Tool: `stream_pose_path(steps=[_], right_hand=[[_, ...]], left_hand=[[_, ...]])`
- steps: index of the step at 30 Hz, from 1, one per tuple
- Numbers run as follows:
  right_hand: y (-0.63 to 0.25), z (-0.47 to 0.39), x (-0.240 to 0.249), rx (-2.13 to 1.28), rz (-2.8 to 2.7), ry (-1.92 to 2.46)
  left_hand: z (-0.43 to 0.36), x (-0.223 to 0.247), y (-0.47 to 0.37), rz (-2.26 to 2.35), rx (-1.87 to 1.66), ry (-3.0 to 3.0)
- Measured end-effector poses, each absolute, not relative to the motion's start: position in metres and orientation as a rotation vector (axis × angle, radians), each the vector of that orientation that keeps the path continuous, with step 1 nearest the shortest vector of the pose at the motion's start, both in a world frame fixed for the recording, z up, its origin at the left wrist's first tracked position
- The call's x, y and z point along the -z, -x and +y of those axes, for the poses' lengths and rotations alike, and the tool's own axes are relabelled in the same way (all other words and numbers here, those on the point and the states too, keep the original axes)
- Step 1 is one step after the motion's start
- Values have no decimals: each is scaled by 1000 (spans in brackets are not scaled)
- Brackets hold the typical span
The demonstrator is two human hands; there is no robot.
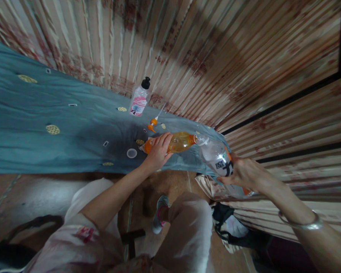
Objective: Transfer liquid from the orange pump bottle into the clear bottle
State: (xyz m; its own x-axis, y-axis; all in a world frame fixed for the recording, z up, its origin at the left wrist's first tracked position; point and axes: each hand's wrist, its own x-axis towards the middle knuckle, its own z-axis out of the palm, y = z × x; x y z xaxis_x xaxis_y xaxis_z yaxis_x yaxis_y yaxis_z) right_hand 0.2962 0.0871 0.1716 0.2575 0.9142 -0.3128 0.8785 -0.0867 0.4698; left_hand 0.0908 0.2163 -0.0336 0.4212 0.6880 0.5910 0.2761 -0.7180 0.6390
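Observation:
My left hand (pixel 158 149) is closed around the middle of a bottle of orange liquid (pixel 182 142), tilted on its side with its neck to the right. That neck meets the mouth of a clear plastic bottle (pixel 213 153) with a black-lettered label. Around this clear bottle's label my right hand (pixel 246 172) is wrapped; the bottle slants, its base down to the right. An orange pump top (pixel 152 124) with a white tube lies just beyond my left hand. A small round whitish cap (pixel 132 153) rests to the left of the orange bottle.
A clear pump bottle (pixel 139 100) with a black top and pink label stands at the back of the blue-green cloth (pixel 74 129). Pleated curtains (pixel 170 53) hang behind it. Dark bars (pixel 287 100) cross the curtain at right. Bags (pixel 230 223) lie on the floor.

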Motion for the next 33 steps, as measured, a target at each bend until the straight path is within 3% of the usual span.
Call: stream_pose_path(steps=[33], right_hand=[[-291,87,-174,-43,1612,-1982]], left_hand=[[216,32,-90,811,-1215,-2236]])
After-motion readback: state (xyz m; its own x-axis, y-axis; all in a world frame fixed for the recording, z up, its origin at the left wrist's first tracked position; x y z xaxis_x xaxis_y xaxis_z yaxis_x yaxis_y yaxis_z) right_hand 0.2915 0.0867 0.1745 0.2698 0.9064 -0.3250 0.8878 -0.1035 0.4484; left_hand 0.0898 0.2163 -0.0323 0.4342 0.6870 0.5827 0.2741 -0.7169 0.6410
